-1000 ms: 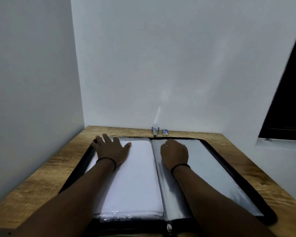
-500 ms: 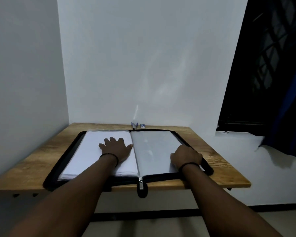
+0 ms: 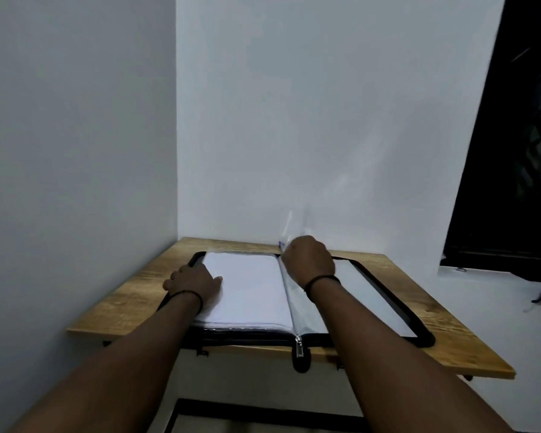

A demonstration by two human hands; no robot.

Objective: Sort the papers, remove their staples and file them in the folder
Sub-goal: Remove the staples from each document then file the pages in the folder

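A black zip folder lies open on the wooden table. Its left half holds a stack of white papers in clear sleeves. My left hand rests flat on the left edge of that stack, thumb pointing right. My right hand is curled near the far end of the spine. It grips a clear plastic sleeve that stands upright above the knuckles. The right half shows a grey sleeve page. My fingertips are hidden behind the back of the hand.
A small blue item peeks out behind the folder at the wall. The zipper pull hangs over the table's front edge. White walls close the left and back sides; a dark window is on the right.
My right hand went from the folder's near right corner to the far end of the spine and lifted a clear sleeve upright. My left hand slid to the stack's left edge. The view shifted.
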